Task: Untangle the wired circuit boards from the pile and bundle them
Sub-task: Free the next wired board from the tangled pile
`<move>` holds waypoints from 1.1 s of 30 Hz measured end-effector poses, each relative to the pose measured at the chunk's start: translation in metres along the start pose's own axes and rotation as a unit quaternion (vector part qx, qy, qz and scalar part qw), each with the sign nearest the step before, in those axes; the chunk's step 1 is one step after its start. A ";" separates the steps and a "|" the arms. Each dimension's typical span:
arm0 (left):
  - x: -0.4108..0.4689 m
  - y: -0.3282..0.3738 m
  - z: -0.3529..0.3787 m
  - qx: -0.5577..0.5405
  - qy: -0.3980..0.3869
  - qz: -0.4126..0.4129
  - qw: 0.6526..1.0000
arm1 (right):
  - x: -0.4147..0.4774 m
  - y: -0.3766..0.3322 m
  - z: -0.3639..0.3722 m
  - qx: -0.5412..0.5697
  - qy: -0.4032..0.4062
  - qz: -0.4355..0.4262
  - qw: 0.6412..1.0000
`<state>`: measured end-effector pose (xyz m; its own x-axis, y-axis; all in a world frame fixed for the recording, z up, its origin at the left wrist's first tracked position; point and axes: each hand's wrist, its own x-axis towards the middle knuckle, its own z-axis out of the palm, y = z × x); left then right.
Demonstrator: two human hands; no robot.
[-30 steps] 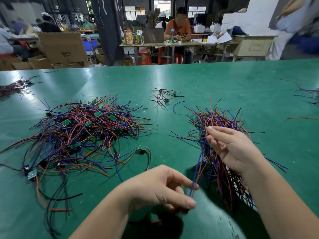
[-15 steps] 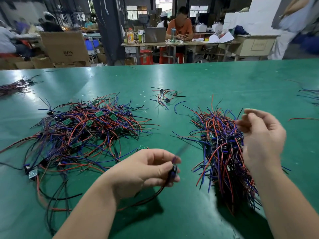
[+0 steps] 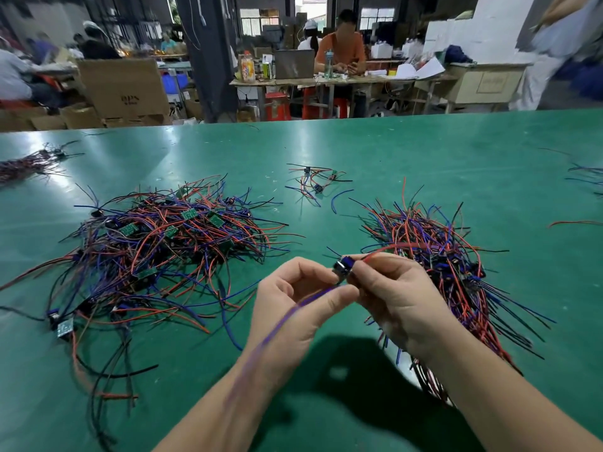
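Note:
A tangled pile (image 3: 156, 256) of small green circuit boards with red, blue and black wires lies on the left of the green table (image 3: 424, 164). A combed bundle (image 3: 450, 275) of the same wired boards lies on the right. Between them, above the table, my left hand (image 3: 293, 308) and my right hand (image 3: 398, 298) pinch one wired circuit board (image 3: 342, 267) together. Its blue wire trails down over my left wrist. Its red wire arcs right toward the bundle.
A few loose wired boards (image 3: 315, 182) lie further back in the middle. Another bundle (image 3: 29, 164) sits at the far left and stray wires (image 3: 587, 177) at the right edge. Beyond the table, people work at benches among cardboard boxes.
My left hand lifted a wired board away from the pile. My right hand left the bundle, swung in and took hold of the same board.

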<state>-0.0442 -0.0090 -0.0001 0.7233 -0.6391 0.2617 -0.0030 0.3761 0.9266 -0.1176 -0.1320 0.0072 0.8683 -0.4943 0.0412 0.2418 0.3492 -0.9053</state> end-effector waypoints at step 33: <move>0.009 0.002 -0.020 0.037 -0.043 -0.269 0.961 | 0.011 -0.017 -0.022 0.033 0.191 -0.003 0.981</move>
<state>-0.0236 -0.0006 -0.0015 0.5742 -0.7818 -0.2431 0.3052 -0.0711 0.9496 -0.1219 -0.1605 0.0133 0.6449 -0.7538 -0.1261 0.2852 0.3904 -0.8753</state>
